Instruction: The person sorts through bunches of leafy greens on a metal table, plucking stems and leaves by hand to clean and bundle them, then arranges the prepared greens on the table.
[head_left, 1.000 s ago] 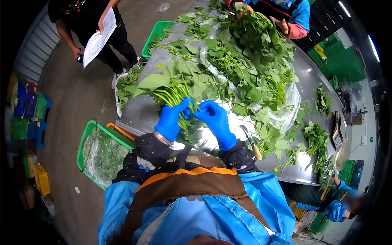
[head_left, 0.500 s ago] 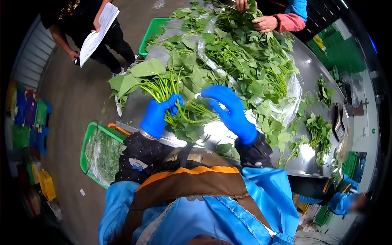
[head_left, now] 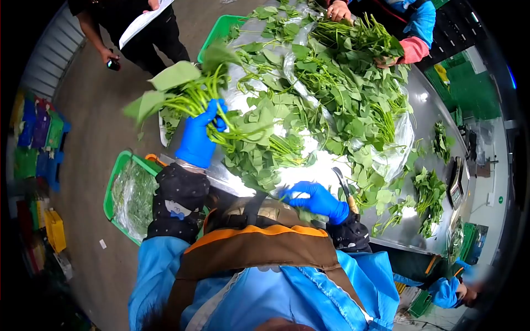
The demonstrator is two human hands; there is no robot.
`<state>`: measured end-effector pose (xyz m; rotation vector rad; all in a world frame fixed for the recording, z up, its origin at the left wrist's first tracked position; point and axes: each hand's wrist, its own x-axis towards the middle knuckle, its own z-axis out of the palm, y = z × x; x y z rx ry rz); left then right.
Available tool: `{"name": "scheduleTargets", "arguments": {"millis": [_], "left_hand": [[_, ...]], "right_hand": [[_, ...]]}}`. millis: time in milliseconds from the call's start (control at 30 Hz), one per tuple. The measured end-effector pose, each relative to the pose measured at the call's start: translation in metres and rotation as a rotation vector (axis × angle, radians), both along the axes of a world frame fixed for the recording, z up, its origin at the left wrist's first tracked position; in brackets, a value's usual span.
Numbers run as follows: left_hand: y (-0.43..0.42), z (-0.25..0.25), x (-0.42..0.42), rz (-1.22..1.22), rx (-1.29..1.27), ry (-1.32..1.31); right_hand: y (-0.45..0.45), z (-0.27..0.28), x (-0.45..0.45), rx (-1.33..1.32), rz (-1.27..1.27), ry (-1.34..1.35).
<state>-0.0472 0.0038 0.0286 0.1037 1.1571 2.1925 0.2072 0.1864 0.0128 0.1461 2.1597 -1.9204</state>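
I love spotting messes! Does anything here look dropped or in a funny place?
Yes: a small white scrap lies alone on the floor near the green basket, like dropped litter. The curved knife also lies with its blade bare beside the right hand, which seems a bit risky.

Leafy stems (head_left: 342, 96) are lying across the table (head_left: 426, 107), a scale (head_left: 456, 186) sitting right, a crate (head_left: 114, 179) standing left.

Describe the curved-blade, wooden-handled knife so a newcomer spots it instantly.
Find the grey metal table heaped with leafy green stems. At its near edge, by the blue-gloved right hand, lies the knife. Its hooked shape and tan wood set it apart from the stems beside it.
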Motion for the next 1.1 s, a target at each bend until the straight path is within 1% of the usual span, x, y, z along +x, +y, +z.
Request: {"name": "scheduleTargets", "arguments": {"millis": [67,133,200,233,267,300,333,367,400,433,467,533,567,600,667,733,767,800,867,933,967,1033,1067,1100], "left_hand": [[0.011,0.017,0.014,0.003,-0.081,0.033],[0.02,0.008,0.021,-0.055,-0.001,0.033],[0.028,0.007,0.03,-0.086,-0.06,-0.003],[0.028,0.004,0.031,-0.106,-0.131,0.028],[0.03,0.007,0.031,-0.104,-0.033,-0.083],[0.032,0.015,0.033,-0.101,0.059,-0.196],[0.032,0.019,0.034,-0.096,0.15,-0.31],[0.029,0.018,0.033,-0.186,0.175,-0.401],[0.03,0.006,0.037,-0.139,0.182,-0.428],[0.029,-0.004,0.035,-0.19,0.217,-0.359],[0.029,-0.012,0.032,-0.243,0.251,-0.29],[0.027,-0.029,0.022,-0.185,0.524,-0.407],[0.024,-0.032,0.015,-0.162,0.656,-0.461],[0.018,-0.018,0.003,-0.036,0.632,-0.463],[0.007,-0.014,-0.016,0.042,0.508,-0.277],[0.017,0.005,-0.004,0.116,0.284,-0.208],[0.023,0.012,0.0,0.144,0.175,-0.168],[0.025,0.008,0.002,0.081,0.208,-0.167],[0.03,-0.003,0.01,-0.052,0.279,-0.17],[0.033,-0.002,0.019,-0.087,0.274,-0.243],[0.036,0.001,0.024,-0.085,0.258,-0.269],[0.035,0.0,0.024,-0.11,0.277,-0.292],[0.035,0.004,0.025,-0.051,0.255,-0.308],[0.036,0.012,0.028,0.01,0.233,-0.326]], "right_hand": [[0.005,0.013,-0.025,0.427,-0.175,0.222],[0.001,0.035,-0.049,0.184,-0.323,0.201],[-0.011,0.037,-0.074,-0.173,-0.363,0.228],[-0.012,0.036,-0.082,-0.325,-0.29,0.136],[-0.013,0.034,-0.087,-0.482,-0.214,0.041],[-0.018,0.043,-0.085,-0.391,-0.235,-0.028],[-0.019,0.042,-0.08,-0.349,-0.264,-0.046],[-0.017,0.04,-0.074,-0.302,-0.288,-0.067],[-0.011,0.039,-0.07,-0.248,-0.307,-0.089],[-0.001,0.035,-0.064,-0.136,-0.253,-0.215],[-0.001,0.027,-0.06,-0.108,-0.197,-0.166],[-0.004,0.013,-0.045,-0.048,-0.089,-0.057],[-0.004,0.011,-0.035,0.321,0.116,0.027],[-0.004,0.022,-0.029,0.261,0.136,-0.125],[-0.001,0.015,-0.013,0.014,-0.136,-0.235],[0.004,0.031,-0.018,0.758,-0.236,0.041],[0.007,0.034,-0.023,0.869,-0.334,0.143],[0.004,0.052,-0.034,0.856,-0.391,0.352],[0.0,0.079,-0.056,0.852,-0.365,0.572],[-0.01,0.095,-0.078,0.926,-0.297,0.646],[-0.014,0.089,-0.091,0.979,-0.319,0.693],[-0.015,0.076,-0.094,1.049,-0.104,0.389],[-0.015,0.07,-0.097,1.076,0.008,0.237],[-0.017,0.066,-0.096,1.134,0.003,0.228]]}}
